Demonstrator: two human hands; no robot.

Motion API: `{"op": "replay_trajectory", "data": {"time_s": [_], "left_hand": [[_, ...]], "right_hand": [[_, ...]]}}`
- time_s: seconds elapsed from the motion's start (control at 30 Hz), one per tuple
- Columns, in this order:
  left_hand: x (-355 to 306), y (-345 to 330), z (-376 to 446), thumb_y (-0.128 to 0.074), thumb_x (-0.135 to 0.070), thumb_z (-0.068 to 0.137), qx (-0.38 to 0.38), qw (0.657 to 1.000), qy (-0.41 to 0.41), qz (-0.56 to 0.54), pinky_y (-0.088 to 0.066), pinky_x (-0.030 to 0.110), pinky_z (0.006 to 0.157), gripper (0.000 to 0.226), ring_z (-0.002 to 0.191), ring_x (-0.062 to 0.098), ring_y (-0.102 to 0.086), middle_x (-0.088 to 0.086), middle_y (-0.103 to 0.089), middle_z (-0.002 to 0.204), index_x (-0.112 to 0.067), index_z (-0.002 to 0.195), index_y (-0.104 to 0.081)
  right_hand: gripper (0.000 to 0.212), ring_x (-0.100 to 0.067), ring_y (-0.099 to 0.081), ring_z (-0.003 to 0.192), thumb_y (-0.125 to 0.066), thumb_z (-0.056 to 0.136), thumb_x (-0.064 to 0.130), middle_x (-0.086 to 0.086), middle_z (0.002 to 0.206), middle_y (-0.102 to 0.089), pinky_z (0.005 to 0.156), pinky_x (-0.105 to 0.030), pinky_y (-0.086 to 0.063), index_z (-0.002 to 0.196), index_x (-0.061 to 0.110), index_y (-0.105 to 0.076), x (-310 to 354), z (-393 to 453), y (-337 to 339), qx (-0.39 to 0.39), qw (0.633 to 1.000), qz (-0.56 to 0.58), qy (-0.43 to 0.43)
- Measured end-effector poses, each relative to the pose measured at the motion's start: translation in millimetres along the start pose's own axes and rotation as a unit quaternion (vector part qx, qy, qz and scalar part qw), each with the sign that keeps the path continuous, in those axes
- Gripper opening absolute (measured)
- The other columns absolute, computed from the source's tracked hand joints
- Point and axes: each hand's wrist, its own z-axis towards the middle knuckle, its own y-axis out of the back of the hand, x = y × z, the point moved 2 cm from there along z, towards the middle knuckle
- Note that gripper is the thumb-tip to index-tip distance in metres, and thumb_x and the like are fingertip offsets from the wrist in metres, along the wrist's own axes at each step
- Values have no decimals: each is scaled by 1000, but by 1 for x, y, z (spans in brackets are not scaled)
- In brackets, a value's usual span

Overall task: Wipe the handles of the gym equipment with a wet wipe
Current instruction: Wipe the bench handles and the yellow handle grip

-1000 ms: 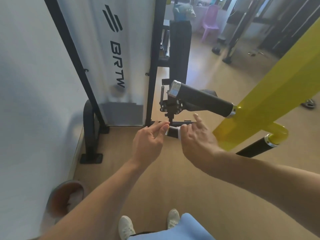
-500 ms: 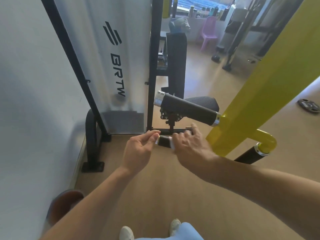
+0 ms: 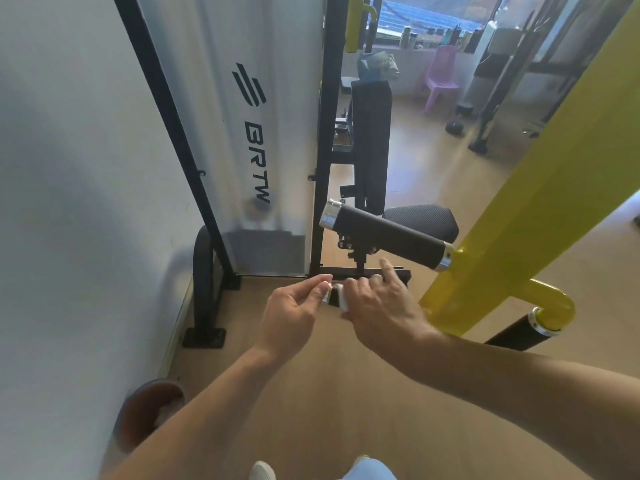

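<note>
A first-person view looks down at two bare forearms reaching forward over a tan gym floor (image 3: 311,410). Both hands meet at a short black handle (image 3: 333,295) with a silver end cap, low in the middle of the view. The right hand (image 3: 375,303) curls over the handle from the right with a white wet wipe (image 3: 341,296) pressed under its fingers, and its index finger sticks up free. The left hand (image 3: 294,308) pinches the silver tip of the same handle between thumb and fingertips.

Just above the hands a longer black handle (image 3: 388,233) with silver caps juts left from a thick yellow beam (image 3: 540,202) that slants across the right side. A third black handle (image 3: 516,332) hangs lower right from a yellow elbow. Behind the long handle sit a black padded seat (image 3: 422,221) and an upright black back pad (image 3: 370,140).

To the left stands a white panel (image 3: 263,133) lettered BRTW in a black frame, beside a white wall (image 3: 69,202). A pink plastic chair (image 3: 441,77) stands far back near a window
</note>
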Motion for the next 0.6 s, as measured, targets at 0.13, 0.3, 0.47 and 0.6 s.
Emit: {"op": "replay_trajectory", "data": {"time_s": [0.13,0.3,0.47,0.6], "left_hand": [[-3,1,2,-63,-33,96,-9,1000,19,7,-60,39,77,23,85,23,-71,-19,-77,93,-27,115,-74],[-8,-1,1,-63,-35,95,-6,1000,18,20,-58,22,73,26,87,17,-70,-20,-75,98,-26,117,-74],[-4,8,8,-68,-20,91,30,999,33,5,-61,31,83,15,93,19,-71,-2,-75,99,-19,104,-74],[-17,17,17,-68,-31,93,17,998,5,57,-50,4,78,24,102,3,-69,-9,-75,110,-22,115,-75]], "right_hand": [[39,-30,-62,107,-50,101,27,-11,108,-64,122,-55,-9,132,3,-46,-19,-31,-3,82,981,-171,-26],[28,-36,-72,72,-77,81,25,-15,73,-71,107,-61,-39,93,1,-70,-7,-58,42,-7,991,-126,37],[18,14,-54,62,-49,98,36,29,68,-55,59,-9,-37,113,45,-50,-21,-65,115,-126,934,331,48],[25,9,-40,42,-64,95,20,13,63,-60,44,-1,-31,121,23,-67,-54,-64,144,-387,850,355,-42]]}}
